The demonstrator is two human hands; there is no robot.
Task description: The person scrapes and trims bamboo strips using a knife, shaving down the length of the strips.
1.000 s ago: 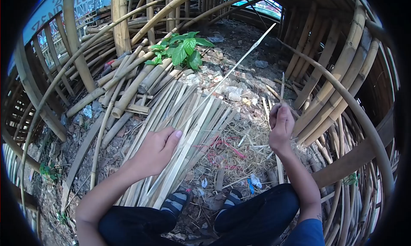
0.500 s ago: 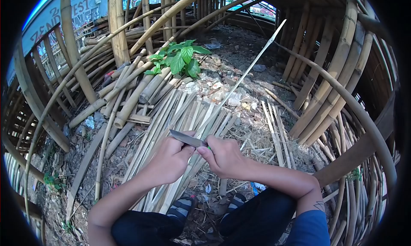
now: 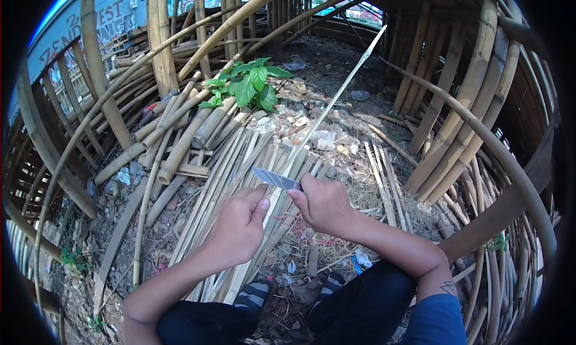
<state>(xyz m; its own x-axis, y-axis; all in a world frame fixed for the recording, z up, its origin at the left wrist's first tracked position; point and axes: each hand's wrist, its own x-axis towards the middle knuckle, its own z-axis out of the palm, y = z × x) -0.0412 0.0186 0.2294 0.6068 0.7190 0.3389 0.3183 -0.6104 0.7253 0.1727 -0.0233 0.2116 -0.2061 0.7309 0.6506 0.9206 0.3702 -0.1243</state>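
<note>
My right hand (image 3: pixel 326 206) is closed round the handle of a knife (image 3: pixel 277 180). Its grey blade points left, just above my left hand, and crosses in front of a long bamboo strip (image 3: pixel 334 99). My left hand (image 3: pixel 237 222) is closed, thumb on top, on the lower part of this strip; the fingers hide the gripped spot. From there the thin, pale strip runs up and away to the right. Beneath both hands lie several split bamboo strips (image 3: pixel 207 204), side by side on the ground.
Bamboo poles (image 3: pixel 186 138) are piled at the left by a leafy green plant (image 3: pixel 249 87). Upright poles (image 3: pixel 474 105) and a curved pole (image 3: pixel 513 174) stand at the right. More strips (image 3: pixel 384 183) lie on straw and rubble. My sandalled feet (image 3: pixel 254 294) are below.
The knife and my right hand have moved right and a little up, and the blade has lifted away from my left hand. The strip's far end has shifted slightly left.
</note>
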